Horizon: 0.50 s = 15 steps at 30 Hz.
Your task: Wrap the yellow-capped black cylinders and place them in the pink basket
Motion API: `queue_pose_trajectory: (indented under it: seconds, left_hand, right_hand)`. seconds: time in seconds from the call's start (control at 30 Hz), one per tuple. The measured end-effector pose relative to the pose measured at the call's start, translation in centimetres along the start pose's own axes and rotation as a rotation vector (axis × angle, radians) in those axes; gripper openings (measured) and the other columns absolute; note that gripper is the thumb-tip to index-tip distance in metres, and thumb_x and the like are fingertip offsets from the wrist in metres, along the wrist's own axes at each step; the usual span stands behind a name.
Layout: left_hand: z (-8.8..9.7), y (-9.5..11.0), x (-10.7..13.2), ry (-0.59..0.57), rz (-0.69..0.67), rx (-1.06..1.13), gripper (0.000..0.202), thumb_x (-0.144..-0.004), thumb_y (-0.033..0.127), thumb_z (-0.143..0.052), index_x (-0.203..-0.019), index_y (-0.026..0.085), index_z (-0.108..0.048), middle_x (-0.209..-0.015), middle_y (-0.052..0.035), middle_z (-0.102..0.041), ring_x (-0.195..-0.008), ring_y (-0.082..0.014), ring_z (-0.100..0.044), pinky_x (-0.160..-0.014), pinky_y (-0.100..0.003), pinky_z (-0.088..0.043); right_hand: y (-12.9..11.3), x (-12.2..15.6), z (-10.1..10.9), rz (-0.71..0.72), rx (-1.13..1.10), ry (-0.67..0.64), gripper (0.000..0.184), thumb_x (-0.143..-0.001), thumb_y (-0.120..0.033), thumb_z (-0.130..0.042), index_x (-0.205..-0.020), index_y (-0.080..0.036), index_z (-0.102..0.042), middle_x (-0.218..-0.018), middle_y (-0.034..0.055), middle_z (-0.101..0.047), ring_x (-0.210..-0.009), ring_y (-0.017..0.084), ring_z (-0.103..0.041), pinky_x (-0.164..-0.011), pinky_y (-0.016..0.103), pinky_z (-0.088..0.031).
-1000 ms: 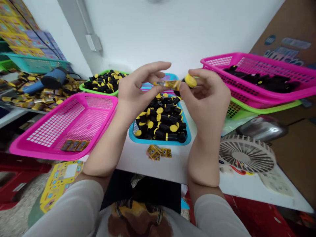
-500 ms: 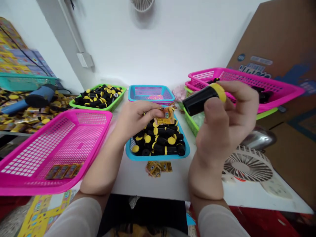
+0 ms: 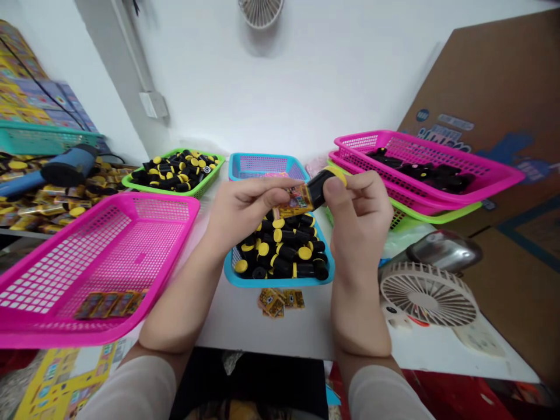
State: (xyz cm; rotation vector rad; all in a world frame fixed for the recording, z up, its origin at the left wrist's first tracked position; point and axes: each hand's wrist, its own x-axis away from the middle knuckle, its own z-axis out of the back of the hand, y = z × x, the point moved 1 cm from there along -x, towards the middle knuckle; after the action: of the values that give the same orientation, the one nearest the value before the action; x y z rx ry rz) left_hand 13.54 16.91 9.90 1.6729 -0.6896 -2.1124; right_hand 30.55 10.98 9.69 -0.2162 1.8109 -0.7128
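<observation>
One white table [image 3: 262,334], pale wall [image 3: 332,81] behind — left grip [image 3: 238,213] pinches wrapper [image 3: 299,200], right grip [image 3: 361,213], tube [image 3: 319,188].

Workshop — plastic baskets [image 3: 280,282] of identical tubes [image 3: 286,252], plain worktable [image 3: 262,332], big cardboard box [image 3: 503,76]

The tube [image 3: 317,196] is black with a yellow cap [image 3: 337,174], the wrapper [image 3: 299,200] orange-gold with multicoloured print. A sky-blue basket [image 3: 280,282] carries more black-and-yellow tubes [image 3: 294,236]. Toward the white counter's [image 3: 271,337] near edge lie gold packets [image 3: 273,304] patterned in black; at its left edge, a latticed magenta basket [image 3: 168,233].
</observation>
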Motion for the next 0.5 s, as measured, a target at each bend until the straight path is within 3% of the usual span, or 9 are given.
queue_pose_trajectory:
  seconds: [0.13, 0.23, 0.33, 0.4, 0.5]
  left_hand:
    - [-0.5, -0.5, 0.0, -0.092, 0.098, 0.240, 0.041, -0.089, 0.058, -0.085, -0.113, 0.025, -0.086, -0.108, -0.0046, -0.087, -0.095, -0.0206, -0.084, -0.083, -0.030, -0.071]
    - [-0.7, -1.1, 0.1, -0.126, 0.089, 0.321, 0.051, -0.082, 0.050, -0.094, -0.125, 0.026, -0.079, -0.110, -0.0042, -0.085, -0.099, -0.0219, -0.084, -0.084, -0.031, -0.071]
    - [-0.7, -1.3, 0.1, -0.087, -0.004, 0.243, 0.061, -0.081, 0.042, -0.094, -0.135, 0.029, -0.069, -0.107, -0.0018, -0.082, -0.103, -0.0208, -0.083, -0.087, -0.031, -0.071]
    - [-0.7, -1.2, 0.1, -0.087, -0.082, 0.147, 0.055, -0.084, 0.035, -0.091, -0.134, 0.029, -0.067, -0.113, -0.0015, -0.081, -0.105, -0.0190, -0.082, -0.092, -0.030, -0.069]
    - [-0.3, -1.1, 0.3, -0.117, -0.179, 0.007, 0.043, -0.088, 0.023, -0.083, -0.128, 0.028, -0.070, -0.123, -0.0015, -0.079, -0.101, -0.0153, -0.080, -0.095, -0.028, -0.067]
  right_hand:
    - [0.8, 0.0, 0.1, 0.098, 0.036, -0.058, 0.026, -0.088, -0.043, -0.090, -0.093, -0.030, -0.068, -0.092, -0.0028, -0.072, -0.088, 0.015, -0.075, -0.078, 0.031, -0.065]
    - [0.9, -0.1, 0.1, 0.142, 0.011, -0.150, 0.025, -0.089, -0.040, -0.089, -0.095, -0.031, -0.067, -0.101, -0.0007, -0.075, -0.099, 0.017, -0.077, -0.080, 0.032, -0.067]
    - [0.8, -0.3, 0.2, 0.125, 0.005, -0.223, 0.026, -0.089, -0.041, -0.088, -0.090, -0.028, -0.066, -0.107, 0.0005, -0.077, -0.103, 0.018, -0.077, -0.086, 0.035, -0.069]
    - [0.7, -0.3, 0.3, 0.107, 0.011, -0.248, 0.024, -0.088, -0.040, -0.089, -0.091, -0.028, -0.069, -0.105, 0.0004, -0.078, -0.099, 0.018, -0.077, -0.083, 0.033, -0.069]
    - [1.1, -0.7, 0.7, 0.057, 0.016, -0.259, 0.027, -0.087, -0.038, -0.090, -0.108, -0.030, -0.076, -0.098, -0.0018, -0.078, -0.087, 0.015, -0.076, -0.075, 0.029, -0.067]
